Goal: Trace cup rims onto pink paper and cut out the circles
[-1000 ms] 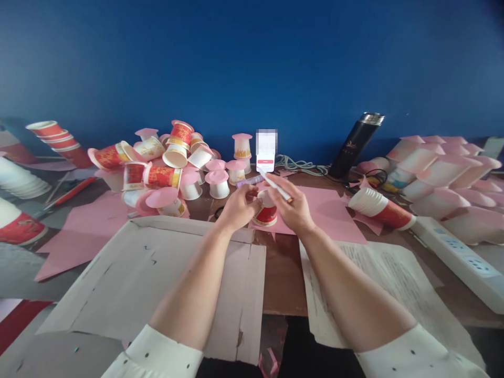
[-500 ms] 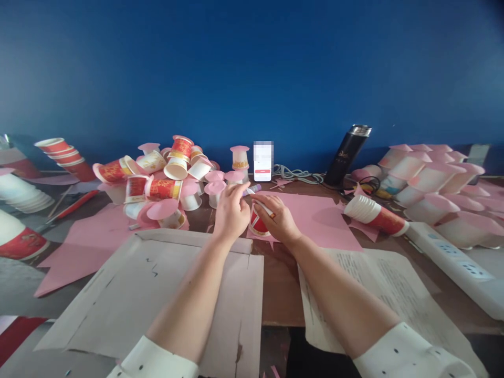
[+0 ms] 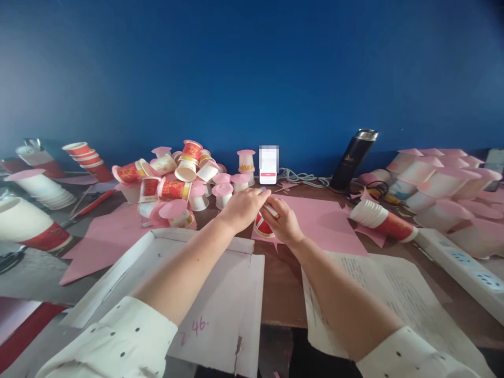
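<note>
My right hand (image 3: 286, 223) is curled round a red-and-white paper cup (image 3: 263, 227) standing on a pink paper sheet (image 3: 325, 218). A pale strip with an orange mark shows between its fingers. Over the top of the cup reaches my left hand (image 3: 248, 206), its fingers drawn together and pointing right; what they hold, if anything, is hidden. A bit of purple shows just behind the left fingertips. To the left lies a heap of paper cups (image 3: 175, 189) with pink paper discs on their ends.
A phone (image 3: 268, 170) stands against the blue wall, beside a white cable (image 3: 303, 178) and a leaning black flask (image 3: 352, 163). Cups with pink tops (image 3: 425, 176), nested cups (image 3: 386, 219) and a power strip (image 3: 460, 260) lie right. Cardboard (image 3: 220, 283) and printed paper (image 3: 378, 283) are in front.
My left hand has moved right and turned flatter across the cup, nearer the right hand. The right hand stays on the cup. The view has shifted a little to the left.
</note>
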The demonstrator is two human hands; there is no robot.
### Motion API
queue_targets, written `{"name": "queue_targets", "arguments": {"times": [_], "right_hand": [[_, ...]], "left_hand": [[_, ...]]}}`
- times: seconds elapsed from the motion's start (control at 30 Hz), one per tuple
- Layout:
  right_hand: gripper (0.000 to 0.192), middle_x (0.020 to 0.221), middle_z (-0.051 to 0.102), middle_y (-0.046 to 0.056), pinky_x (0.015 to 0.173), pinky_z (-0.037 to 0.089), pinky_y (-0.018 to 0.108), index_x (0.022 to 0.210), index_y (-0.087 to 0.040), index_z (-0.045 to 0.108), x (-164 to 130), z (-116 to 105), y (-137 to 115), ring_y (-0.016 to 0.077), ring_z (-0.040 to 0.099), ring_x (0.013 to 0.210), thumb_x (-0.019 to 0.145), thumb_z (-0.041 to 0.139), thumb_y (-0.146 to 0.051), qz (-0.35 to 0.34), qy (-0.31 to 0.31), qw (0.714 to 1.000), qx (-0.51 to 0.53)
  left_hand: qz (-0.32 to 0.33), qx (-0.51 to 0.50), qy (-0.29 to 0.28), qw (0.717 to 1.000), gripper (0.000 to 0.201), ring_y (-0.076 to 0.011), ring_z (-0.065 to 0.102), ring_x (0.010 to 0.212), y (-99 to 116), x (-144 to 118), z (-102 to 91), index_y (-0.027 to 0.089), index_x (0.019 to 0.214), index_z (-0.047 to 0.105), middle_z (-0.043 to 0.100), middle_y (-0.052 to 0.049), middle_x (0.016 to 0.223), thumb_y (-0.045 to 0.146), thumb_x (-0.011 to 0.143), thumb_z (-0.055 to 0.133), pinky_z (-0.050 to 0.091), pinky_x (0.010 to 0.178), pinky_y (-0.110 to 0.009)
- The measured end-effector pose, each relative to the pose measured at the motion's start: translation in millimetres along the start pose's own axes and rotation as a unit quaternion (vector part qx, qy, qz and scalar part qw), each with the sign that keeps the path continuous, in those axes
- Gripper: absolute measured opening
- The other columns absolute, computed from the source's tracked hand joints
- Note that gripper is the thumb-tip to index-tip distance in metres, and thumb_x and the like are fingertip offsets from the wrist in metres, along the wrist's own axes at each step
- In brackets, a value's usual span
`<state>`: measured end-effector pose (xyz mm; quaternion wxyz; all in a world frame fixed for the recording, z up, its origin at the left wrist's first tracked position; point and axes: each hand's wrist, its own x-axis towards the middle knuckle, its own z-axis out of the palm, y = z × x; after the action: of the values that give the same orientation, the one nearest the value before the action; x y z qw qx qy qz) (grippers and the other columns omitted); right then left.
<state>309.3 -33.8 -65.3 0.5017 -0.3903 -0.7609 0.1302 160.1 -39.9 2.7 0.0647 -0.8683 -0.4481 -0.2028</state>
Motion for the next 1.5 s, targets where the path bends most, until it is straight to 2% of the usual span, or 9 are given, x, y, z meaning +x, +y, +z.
{"name": "queue_targets", "arguments": {"times": [0.07, 0.17, 0.27, 0.37, 0.5, 0.7, 0.9, 1.13, 1.5], "right_hand": [[0.035, 0.105, 0.067, 0.007, 0.079, 0.049, 0.033, 0.115, -0.024, 0.052, -1, 0, -1, 0.0211, 0.064, 0.093, 0.083, 0.059, -0.037, 0.042, 0.006, 0.999, 0.018], [0.043, 0.105, 0.069, 0.007, 0.076, 0.050, 0.032, 0.119, -0.024, 0.045, -1, 0, -5, 0.0215, 0.066, 0.097, 0.082, 0.061, -0.037, 0.080, -0.005, 0.995, 0.054], [0.038, 0.103, 0.071, 0.005, 0.078, 0.050, 0.033, 0.116, -0.024, 0.045, 0, 0, -8, 0.0213, 0.066, 0.099, 0.083, 0.059, -0.036, 0.089, -0.016, 0.994, 0.055], [0.029, 0.103, 0.070, 0.004, 0.083, 0.049, 0.034, 0.112, -0.024, 0.049, 1, 0, -8, 0.0203, 0.065, 0.099, 0.085, 0.056, -0.031, 0.077, -0.015, 0.996, 0.043], [0.017, 0.103, 0.068, 0.004, 0.087, 0.047, 0.035, 0.103, -0.025, 0.059, 2, 1, -5, 0.0200, 0.061, 0.098, 0.089, 0.048, -0.027, 0.018, -0.017, 1.000, 0.000], [0.022, 0.100, 0.065, 0.006, 0.090, 0.045, 0.037, 0.102, -0.025, 0.063, 3, 3, -3, 0.0209, 0.058, 0.099, 0.094, 0.042, -0.026, -0.022, -0.042, 0.999, -0.009], [0.013, 0.097, 0.065, 0.004, 0.091, 0.046, 0.036, 0.098, -0.026, 0.063, 3, 7, 2, 0.0206, 0.058, 0.098, 0.088, 0.056, -0.029, -0.035, -0.035, 0.999, -0.010], [0.010, 0.097, 0.065, 0.004, 0.089, 0.048, 0.036, 0.094, -0.025, 0.064, 1, 12, 8, 0.0191, 0.059, 0.095, 0.087, 0.057, -0.024, -0.042, -0.004, 0.999, -0.002], [0.009, 0.095, 0.067, 0.003, 0.088, 0.048, 0.036, 0.092, -0.025, 0.064, 3, 10, 3, 0.0186, 0.060, 0.093, 0.087, 0.056, -0.023, -0.050, -0.006, 0.999, 0.019]], "left_hand": [[-0.010, 0.023, -0.002, 1.000, 0.033, -0.0226, 0.063, 0.089, -8, -1, -0.9, 0.022, 0.115, 0.059, 0.067, -0.008, 0.094, 0.012, 0.086, 0.046, 0.048, 0.076, -0.033], [-0.062, 0.048, 0.030, 0.996, 0.018, -0.0247, 0.063, 0.081, -26, -5, 2.2, 0.019, 0.094, 0.065, 0.066, -0.008, 0.083, 0.017, 0.083, 0.050, 0.047, 0.073, -0.035], [-0.163, -0.005, 0.102, 0.981, 0.012, -0.0266, 0.063, 0.074, -40, -7, 9.3, 0.018, 0.077, 0.064, 0.065, -0.010, 0.073, 0.023, 0.082, 0.054, 0.047, 0.069, -0.036], [-0.207, -0.090, 0.141, 0.964, 0.019, -0.0230, 0.063, 0.070, -40, -9, 20.7, 0.018, 0.073, 0.062, 0.066, -0.008, 0.071, 0.030, 0.084, 0.054, 0.046, 0.064, -0.032], [-0.203, -0.199, 0.160, 0.945, 0.021, -0.0197, 0.063, 0.072, -33, -12, 40.8, 0.018, 0.076, 0.061, 0.068, -0.007, 0.077, 0.033, 0.086, 0.051, 0.046, 0.064, -0.029], [-0.235, -0.257, 0.157, 0.924, 0.013, -0.0206, 0.064, 0.074, -37, -19, 58.3, 0.020, 0.089, 0.060, 0.069, -0.006, 0.081, 0.031, 0.085, 0.055, 0.047, 0.065, -0.030], [-0.214, -0.265, 0.158, 0.927, 0.019, -0.0203, 0.063, 0.077, -37, -19, 63.8, 0.019, 0.089, 0.059, 0.067, -0.007, 0.088, 0.035, 0.088, 0.049, 0.046, 0.069, -0.031], [-0.210, -0.288, 0.135, 0.924, 0.019, -0.0202, 0.063, 0.084, -33, -20, 63.4, 0.018, 0.094, 0.061, 0.068, -0.007, 0.093, 0.032, 0.089, 0.049, 0.045, 0.073, -0.030], [-0.221, -0.265, 0.096, 0.934, 0.023, -0.0245, 0.063, 0.093, -32, -20, 66.2, 0.018, 0.097, 0.061, 0.068, -0.010, 0.098, 0.035, 0.089, 0.047, 0.046, 0.079, -0.034]]}}
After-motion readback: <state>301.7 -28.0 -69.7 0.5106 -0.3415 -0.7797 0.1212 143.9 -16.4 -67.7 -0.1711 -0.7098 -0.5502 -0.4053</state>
